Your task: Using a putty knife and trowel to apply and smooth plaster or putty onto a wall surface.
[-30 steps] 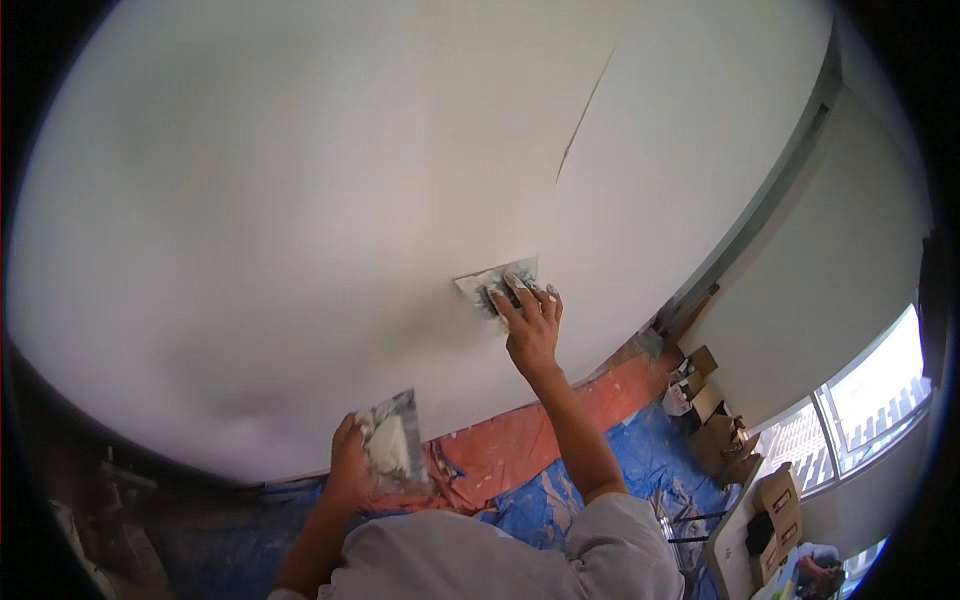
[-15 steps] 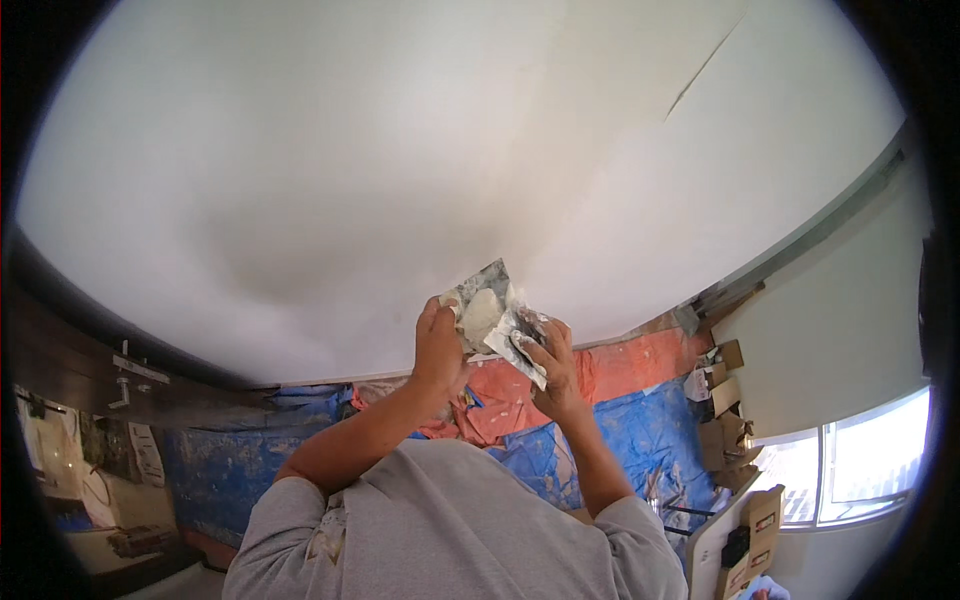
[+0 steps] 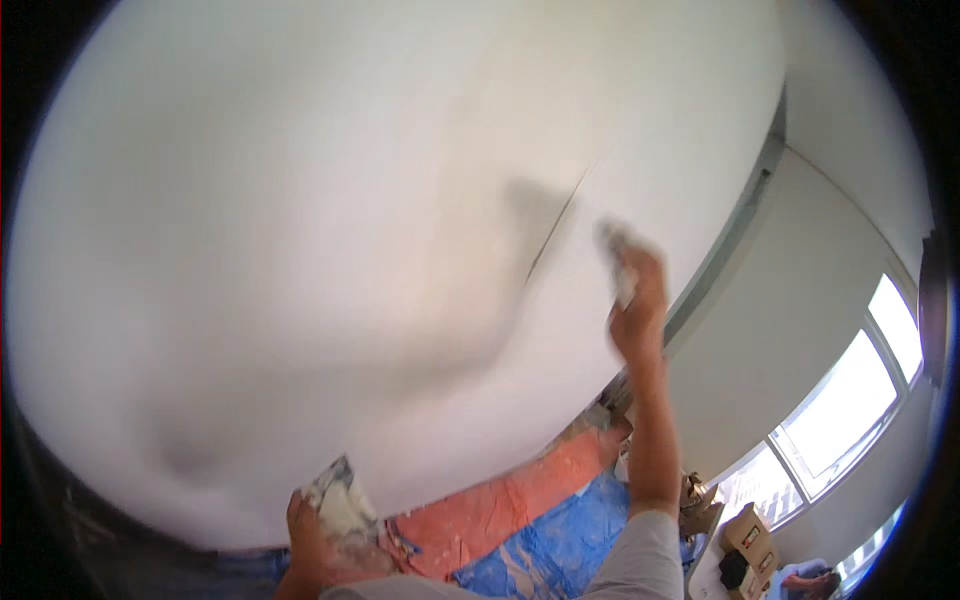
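Note:
My right hand (image 3: 641, 300) is raised in front of the white wall (image 3: 330, 270), closed around a putty knife (image 3: 613, 240) that is smeared by motion. Left of the blade, a thin dark slanting crack (image 3: 553, 232) runs down the wall. Whether the blade touches the wall I cannot tell. Low down near the wall's bottom edge, my left hand (image 3: 303, 540) grips a flat metal scraper (image 3: 341, 469). A lump of off-white putty (image 3: 345, 508) lies on that scraper.
Red sheeting (image 3: 500, 500) and a blue tarp (image 3: 555, 530) cover the floor along the wall. Cardboard boxes (image 3: 752, 540) stand at the lower right. Beyond the wall's right edge are another pale wall (image 3: 770, 330) and a bright window (image 3: 840, 400).
My hands have come apart. The right one has risen up and right with its putty knife, while the left has dropped lower left with the putty-laden scraper. The view has shifted right.

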Available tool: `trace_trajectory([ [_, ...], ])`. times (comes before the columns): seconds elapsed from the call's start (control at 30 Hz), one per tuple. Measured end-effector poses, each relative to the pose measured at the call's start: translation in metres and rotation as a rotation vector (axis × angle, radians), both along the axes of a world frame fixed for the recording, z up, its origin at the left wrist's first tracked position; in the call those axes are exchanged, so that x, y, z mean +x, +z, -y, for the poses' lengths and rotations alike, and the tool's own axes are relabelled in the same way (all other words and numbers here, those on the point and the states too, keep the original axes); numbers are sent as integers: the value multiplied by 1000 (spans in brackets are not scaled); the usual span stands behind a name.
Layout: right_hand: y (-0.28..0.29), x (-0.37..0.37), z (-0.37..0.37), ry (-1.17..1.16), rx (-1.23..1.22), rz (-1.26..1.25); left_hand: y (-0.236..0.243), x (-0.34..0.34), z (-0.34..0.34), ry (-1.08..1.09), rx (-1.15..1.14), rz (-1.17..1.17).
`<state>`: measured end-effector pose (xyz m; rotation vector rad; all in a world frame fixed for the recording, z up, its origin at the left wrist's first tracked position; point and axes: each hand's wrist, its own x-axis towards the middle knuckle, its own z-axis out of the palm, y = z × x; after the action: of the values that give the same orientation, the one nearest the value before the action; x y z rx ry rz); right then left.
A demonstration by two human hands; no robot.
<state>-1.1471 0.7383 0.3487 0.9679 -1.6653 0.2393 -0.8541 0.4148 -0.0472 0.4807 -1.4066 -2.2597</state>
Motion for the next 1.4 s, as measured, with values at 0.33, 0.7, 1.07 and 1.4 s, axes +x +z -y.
trace_trajectory([
  [0.33, 390, -114, 9, -199, -316, -305, -47, 11, 16, 211, 197, -60],
  [0.7, 91, -129, 7, -143, 65, -187, -12, -2, 7, 348, 90, 26],
  [1.07, -315, -13, 86, -204, -20, 428, -1, 7, 25, -6, -196, -3],
  [1.4, -404, 153, 80, 895, -883, 1569, 4, -48, -40, 49, 347, -35],
])
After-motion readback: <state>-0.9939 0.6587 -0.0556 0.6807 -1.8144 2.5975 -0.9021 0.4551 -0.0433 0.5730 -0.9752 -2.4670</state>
